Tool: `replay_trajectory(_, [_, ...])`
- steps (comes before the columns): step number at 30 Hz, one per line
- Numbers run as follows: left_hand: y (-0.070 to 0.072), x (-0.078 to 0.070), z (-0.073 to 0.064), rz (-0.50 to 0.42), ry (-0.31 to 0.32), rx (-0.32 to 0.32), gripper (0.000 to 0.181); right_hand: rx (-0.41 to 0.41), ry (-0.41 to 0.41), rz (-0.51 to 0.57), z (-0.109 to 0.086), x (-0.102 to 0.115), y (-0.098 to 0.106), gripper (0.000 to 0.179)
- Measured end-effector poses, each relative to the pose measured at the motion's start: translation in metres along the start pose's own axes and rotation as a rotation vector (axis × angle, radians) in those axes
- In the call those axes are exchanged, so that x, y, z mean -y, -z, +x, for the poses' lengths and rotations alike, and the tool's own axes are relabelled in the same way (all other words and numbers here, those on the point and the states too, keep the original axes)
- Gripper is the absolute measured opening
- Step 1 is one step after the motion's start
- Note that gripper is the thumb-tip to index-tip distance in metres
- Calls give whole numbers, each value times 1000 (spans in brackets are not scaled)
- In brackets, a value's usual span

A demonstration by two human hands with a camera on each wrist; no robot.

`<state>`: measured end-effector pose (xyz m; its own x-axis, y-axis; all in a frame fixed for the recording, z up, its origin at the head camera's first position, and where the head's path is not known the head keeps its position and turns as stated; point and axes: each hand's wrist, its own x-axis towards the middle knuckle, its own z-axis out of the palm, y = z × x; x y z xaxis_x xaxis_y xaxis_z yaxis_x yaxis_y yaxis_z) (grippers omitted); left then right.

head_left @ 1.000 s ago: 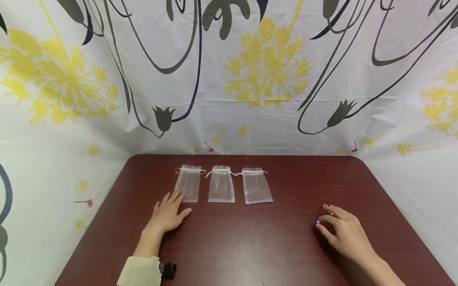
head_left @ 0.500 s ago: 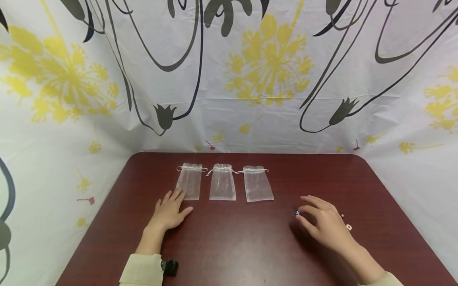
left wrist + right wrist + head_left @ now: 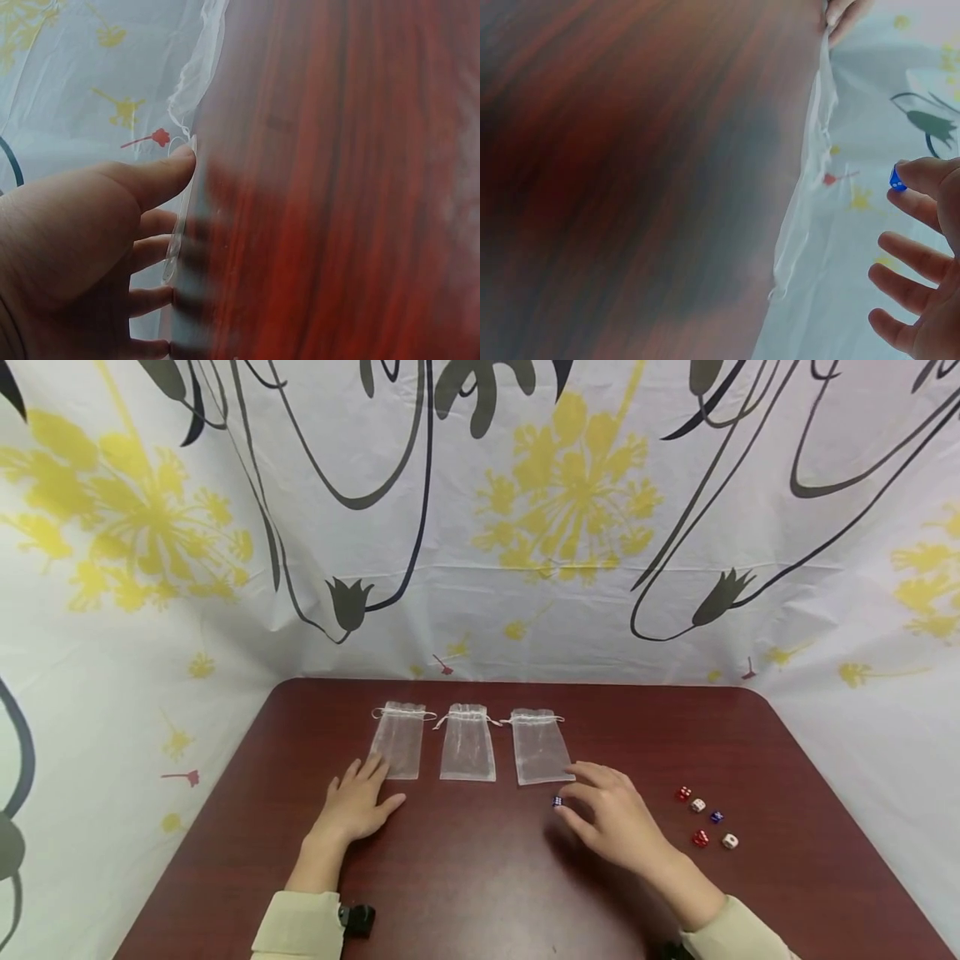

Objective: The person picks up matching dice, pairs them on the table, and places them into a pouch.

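Note:
Between thumb and index fingertip my right hand (image 3: 611,814) pinches a blue die (image 3: 898,178), its other fingers spread. In the head view this hand is just in front of the right organza drawstring bag (image 3: 540,750). My left hand (image 3: 352,806) lies flat with fingers extended, its fingertips over the lower left corner of the left organza bag (image 3: 402,747). Between these two lies the middle organza bag (image 3: 467,747). All three are sheer white, laid flat in a row with their drawstring ends toward the back.
Several loose dice lie at the right of the dark red table (image 3: 465,877): red dice (image 3: 701,838), white dice (image 3: 731,841) and another blue die (image 3: 717,817). A white patterned curtain (image 3: 480,527) hangs behind the table and at its sides.
My right hand has moved left from the dice group, carrying one blue die toward the right bag, so the remaining dice show. My left hand has stayed by the left bag.

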<state>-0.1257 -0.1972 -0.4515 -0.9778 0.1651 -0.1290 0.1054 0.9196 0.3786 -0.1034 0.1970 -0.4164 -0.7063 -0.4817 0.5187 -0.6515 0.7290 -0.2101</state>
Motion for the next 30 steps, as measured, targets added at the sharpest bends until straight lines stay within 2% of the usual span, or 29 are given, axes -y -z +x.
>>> replay_trajectory(8, [-1, 1, 1, 0, 2, 0, 70, 22, 45, 22, 13, 15, -12, 16])
replay_trajectory(20, [-3, 3, 1, -1, 6, 1, 71, 69, 95, 42, 34, 35, -17, 15])
replay_trajectory(30, [-2, 2, 2, -3, 11, -3, 71, 155, 123, 45, 25, 52, -36, 15])
